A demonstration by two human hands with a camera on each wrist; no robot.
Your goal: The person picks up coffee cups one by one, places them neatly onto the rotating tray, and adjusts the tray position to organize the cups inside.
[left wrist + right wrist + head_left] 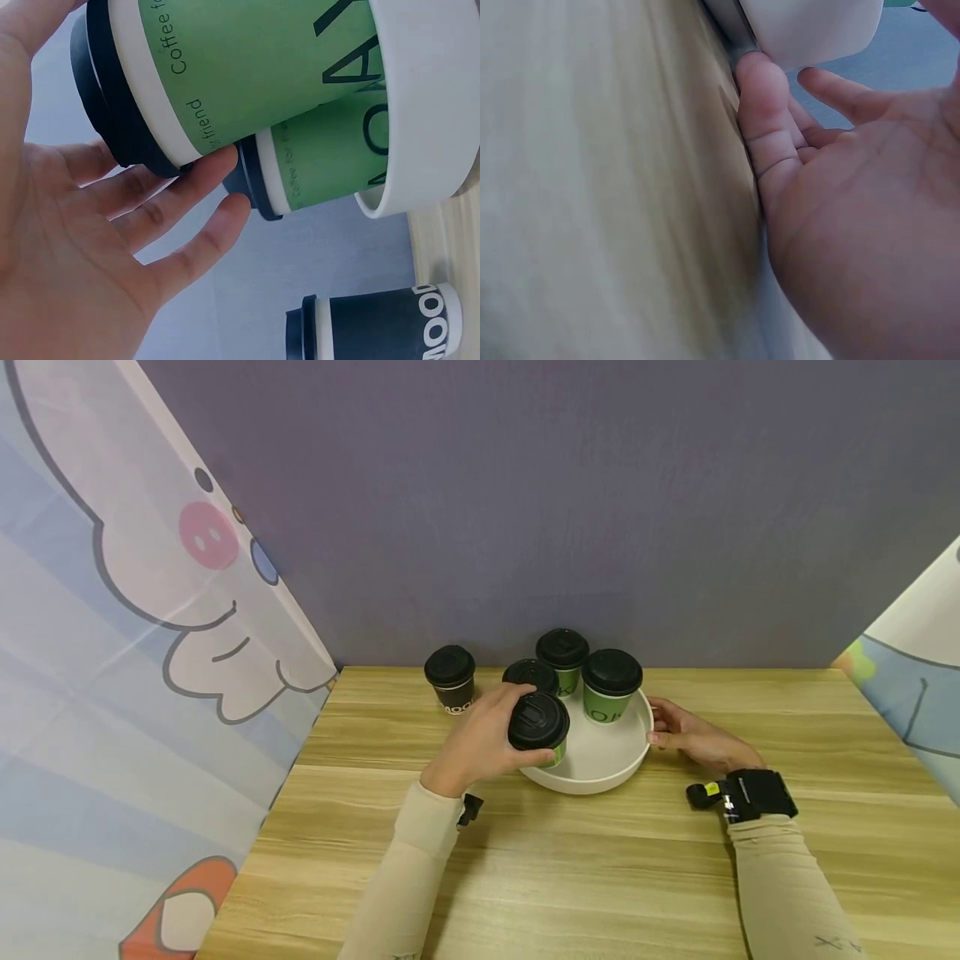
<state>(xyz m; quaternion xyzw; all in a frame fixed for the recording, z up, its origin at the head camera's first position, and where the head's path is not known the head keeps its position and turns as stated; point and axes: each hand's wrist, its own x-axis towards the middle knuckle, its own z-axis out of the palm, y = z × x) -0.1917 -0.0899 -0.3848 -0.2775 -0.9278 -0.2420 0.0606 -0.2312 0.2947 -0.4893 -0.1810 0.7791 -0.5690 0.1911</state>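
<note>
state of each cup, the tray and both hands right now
left hand: grips the front green cup
front green cup: lidded, tilted, at the tray's near-left rim
three other cups in tray: lidded, upright
black cup: lidded, upright on table, left of tray
tray: flat on table
right hand: fingers touch the tray's right rim

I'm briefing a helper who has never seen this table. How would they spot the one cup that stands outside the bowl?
Start at the white bowl near the back of the wooden table, which holds green cups with black lids. Look just left of it, by the back wall: the black cup stands alone on the tabletop. It alone has a black sleeve with white lettering, and neither hand touches it.
</note>
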